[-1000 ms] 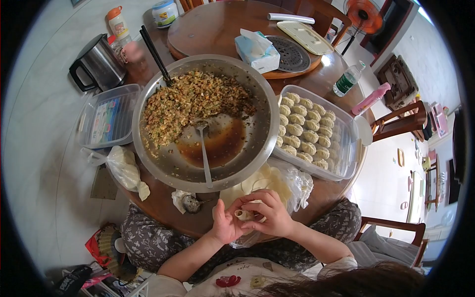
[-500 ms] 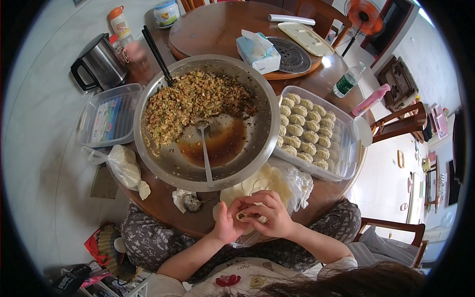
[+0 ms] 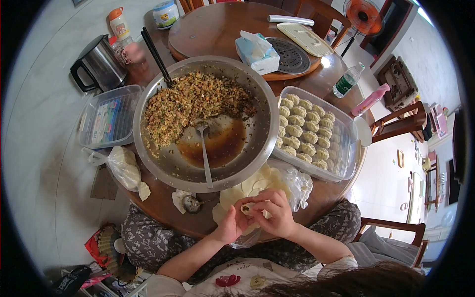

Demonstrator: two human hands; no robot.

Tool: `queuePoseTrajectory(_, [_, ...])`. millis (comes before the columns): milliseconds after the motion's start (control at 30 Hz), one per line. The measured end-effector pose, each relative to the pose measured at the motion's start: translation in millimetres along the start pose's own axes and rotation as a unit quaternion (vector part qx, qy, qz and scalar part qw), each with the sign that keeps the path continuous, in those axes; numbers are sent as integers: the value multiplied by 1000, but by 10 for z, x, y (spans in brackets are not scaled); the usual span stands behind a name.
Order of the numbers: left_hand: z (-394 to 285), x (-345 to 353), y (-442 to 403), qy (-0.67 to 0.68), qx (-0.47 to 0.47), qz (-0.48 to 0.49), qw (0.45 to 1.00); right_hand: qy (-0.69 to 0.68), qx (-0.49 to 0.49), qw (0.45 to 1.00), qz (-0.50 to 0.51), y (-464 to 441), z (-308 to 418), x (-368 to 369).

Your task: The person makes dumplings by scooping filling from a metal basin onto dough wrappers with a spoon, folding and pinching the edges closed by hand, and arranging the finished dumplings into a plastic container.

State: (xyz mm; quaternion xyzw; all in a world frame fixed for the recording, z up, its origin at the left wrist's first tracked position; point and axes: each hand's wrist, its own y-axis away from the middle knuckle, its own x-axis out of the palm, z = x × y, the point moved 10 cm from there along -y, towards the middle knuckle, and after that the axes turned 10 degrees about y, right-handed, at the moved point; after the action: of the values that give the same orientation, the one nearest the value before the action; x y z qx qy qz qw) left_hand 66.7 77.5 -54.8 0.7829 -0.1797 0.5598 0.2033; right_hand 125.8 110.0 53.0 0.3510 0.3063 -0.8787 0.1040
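Between my two hands sits a partly folded dumpling (image 3: 247,208), with dark filling showing through its opening. My left hand (image 3: 231,224) cups it from the left, fingers curled around its side. The fingers of my right hand (image 3: 275,216) pinch its edge from the right. Just beyond them, round dough wrappers (image 3: 240,194) lie in an overlapping pile on the table. Past those stands a big steel bowl (image 3: 148,166) of chopped filling (image 3: 198,96), with a metal spoon (image 3: 206,158) leaning inside and brown liquid at its bottom.
Pleated dumplings (image 3: 310,137) fill rows in a clear plastic box (image 3: 346,166) at the right. Clear plastic wrap (image 3: 299,188) lies beside the wrappers. At left are a tied bag (image 3: 123,166), a small ladle (image 3: 192,203), an electric kettle (image 3: 101,64) and black chopsticks (image 3: 156,55).
My right fingers have shifted slightly along the dumpling's edge, and its opening now faces the camera more, showing the filling. The bowl and box stay put.
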Motion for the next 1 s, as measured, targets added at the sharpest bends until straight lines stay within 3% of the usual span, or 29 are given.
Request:
queuePoseTrajectory(100, [-48,60,-13,-156,22,25,987,7,32,999,-5,11,-92,-23])
queuePoseTrajectory(333, [-72,-21,7,-171,10,-25,985,-160,143,974,70,88,-365,188])
queuePoseTrajectory(467, [-96,-62,22,-175,9,-54,983,-269,236,927,110,181,-494,328])
queuePoseTrajectory(1000, [-172,-125,19,-128,28,-102,986,-301,243,916,102,216,-510,373])
